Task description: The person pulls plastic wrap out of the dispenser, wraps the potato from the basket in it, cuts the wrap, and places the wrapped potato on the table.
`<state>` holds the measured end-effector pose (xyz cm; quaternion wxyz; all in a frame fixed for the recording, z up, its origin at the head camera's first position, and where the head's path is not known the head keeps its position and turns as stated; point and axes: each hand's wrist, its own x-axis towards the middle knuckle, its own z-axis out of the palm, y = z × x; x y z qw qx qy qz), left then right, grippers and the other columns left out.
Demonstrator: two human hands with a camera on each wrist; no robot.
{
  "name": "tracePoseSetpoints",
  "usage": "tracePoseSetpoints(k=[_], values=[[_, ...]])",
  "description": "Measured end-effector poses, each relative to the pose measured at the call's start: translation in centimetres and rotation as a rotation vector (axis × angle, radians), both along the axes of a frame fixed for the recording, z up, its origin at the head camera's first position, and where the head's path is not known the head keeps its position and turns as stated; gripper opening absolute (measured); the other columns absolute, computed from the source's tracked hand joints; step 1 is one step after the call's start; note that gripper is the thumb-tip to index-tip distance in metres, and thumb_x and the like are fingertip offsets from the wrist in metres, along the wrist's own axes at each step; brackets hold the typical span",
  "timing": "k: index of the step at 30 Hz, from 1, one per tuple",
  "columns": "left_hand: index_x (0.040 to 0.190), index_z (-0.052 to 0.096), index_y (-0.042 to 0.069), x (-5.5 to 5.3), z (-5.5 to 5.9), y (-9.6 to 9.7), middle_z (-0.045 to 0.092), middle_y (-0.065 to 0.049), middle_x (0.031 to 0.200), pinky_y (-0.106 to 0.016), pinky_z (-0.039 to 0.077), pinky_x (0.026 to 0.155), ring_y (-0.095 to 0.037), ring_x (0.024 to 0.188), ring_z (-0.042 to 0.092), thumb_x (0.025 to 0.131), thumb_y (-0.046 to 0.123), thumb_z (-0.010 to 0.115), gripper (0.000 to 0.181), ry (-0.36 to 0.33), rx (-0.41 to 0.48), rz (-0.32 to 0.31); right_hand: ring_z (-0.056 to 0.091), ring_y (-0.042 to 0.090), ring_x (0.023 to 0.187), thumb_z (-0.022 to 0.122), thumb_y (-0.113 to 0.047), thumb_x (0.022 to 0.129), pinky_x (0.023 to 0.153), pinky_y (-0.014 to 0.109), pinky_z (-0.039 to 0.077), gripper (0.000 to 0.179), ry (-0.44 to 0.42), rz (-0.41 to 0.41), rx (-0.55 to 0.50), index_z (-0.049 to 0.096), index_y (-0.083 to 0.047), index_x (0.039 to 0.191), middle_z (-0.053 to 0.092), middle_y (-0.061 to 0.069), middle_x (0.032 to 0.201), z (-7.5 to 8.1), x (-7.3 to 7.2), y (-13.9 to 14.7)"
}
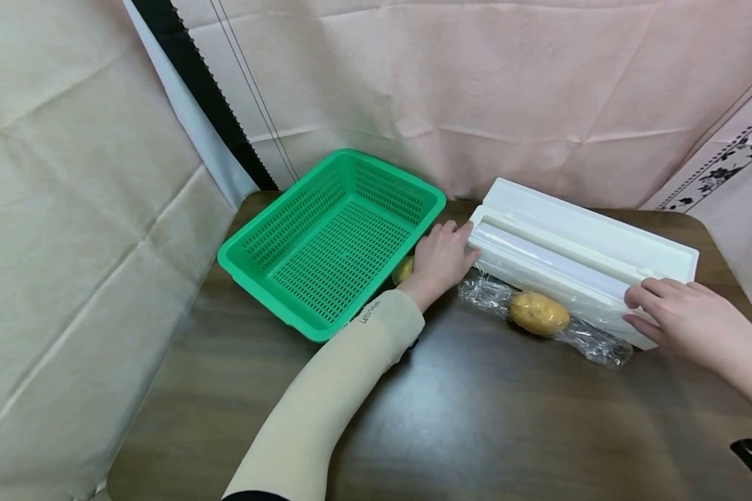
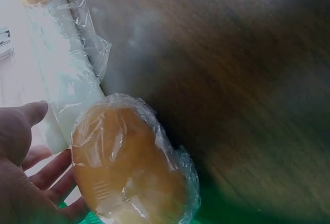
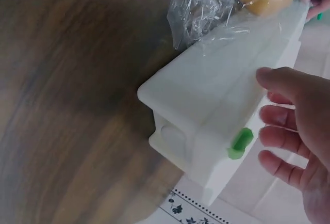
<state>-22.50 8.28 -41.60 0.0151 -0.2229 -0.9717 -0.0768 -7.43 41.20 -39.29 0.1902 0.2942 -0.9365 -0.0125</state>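
A white cling film dispenser [image 1: 639,271] lies at a slant, its lid [image 1: 592,223] tipped back and the film roll [image 1: 551,257] showing inside. My left hand [image 1: 441,257] is at its left end, fingertips right at the corner. Over the right end of the front edge is my right hand [image 1: 689,316]; in the right wrist view its thumb lies near the edge and the other fingers are spread. Against the dispenser's front rests a potato [image 1: 539,313] in cling film, with bunched film at both sides. Another wrapped potato [image 2: 129,167] sits beside my left hand, mostly hidden in the head view.
A green plastic basket [image 1: 276,306] with slotted walls stands left of the dispenser, close to my left forearm. The brown wooden table [image 1: 476,431] ends at a pale cloth [image 1: 476,83] hung behind it. A green tab [image 3: 241,144] shows on the dispenser's end.
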Motion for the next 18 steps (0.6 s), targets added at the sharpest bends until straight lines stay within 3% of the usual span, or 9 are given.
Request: tracePoseSetpoints(k=[5, 10, 13, 18], values=[[0.162, 0.048, 0.026, 0.4, 0.4, 0.0, 0.059, -0.001, 0.145, -0.036, 0.055, 0.093, -0.019, 0.127, 0.059, 0.105, 0.055, 0.063, 0.065, 0.051, 0.012, -0.045, 0.046, 0.009, 0.061, 0.016, -0.064, 0.111, 0.052, 0.038, 0.042, 0.069, -0.001, 0.026, -0.07, 0.058, -0.019, 0.078, 0.053, -0.009, 0.075, -0.3, 0.2, 0.2], [0.151, 0.059, 0.026, 1.4, 1.3, -0.1, 0.06, -0.001, 0.142, -0.036, 0.053, 0.09, -0.019, 0.122, 0.059, 0.105, 0.043, 0.067, 0.05, 0.103, 0.065, -0.148, 0.043, 0.0, 0.061, 0.018, -0.068, 0.108, 0.05, 0.033, 0.041, 0.07, -0.032, 0.005, -0.112, 0.059, -0.02, 0.078, 0.054, -0.012, 0.076, -0.6, 0.6, 0.6], [0.141, 0.066, 0.025, 2.0, 1.7, -0.5, 0.063, 0.0, 0.135, -0.036, 0.052, 0.092, -0.019, 0.118, 0.06, 0.106, 0.034, 0.066, 0.035, 0.05, 0.148, -0.22, 0.047, 0.001, 0.063, 0.016, -0.071, 0.106, 0.051, 0.034, 0.043, 0.071, -0.054, -0.013, -0.127, 0.059, -0.021, 0.08, 0.055, -0.012, 0.078, -0.7, 0.9, 0.8], [0.119, 0.074, 0.022, 2.3, 2.1, -1.3, 0.068, 0.005, 0.121, -0.032, 0.05, 0.099, -0.017, 0.117, 0.062, 0.106, 0.024, 0.068, 0.014, -0.102, 0.305, -0.329, 0.05, 0.001, 0.062, 0.016, -0.072, 0.105, 0.05, 0.033, 0.042, 0.07, -0.075, -0.013, -0.145, 0.059, -0.023, 0.081, 0.056, -0.013, 0.079, -0.5, 1.4, 0.8]])
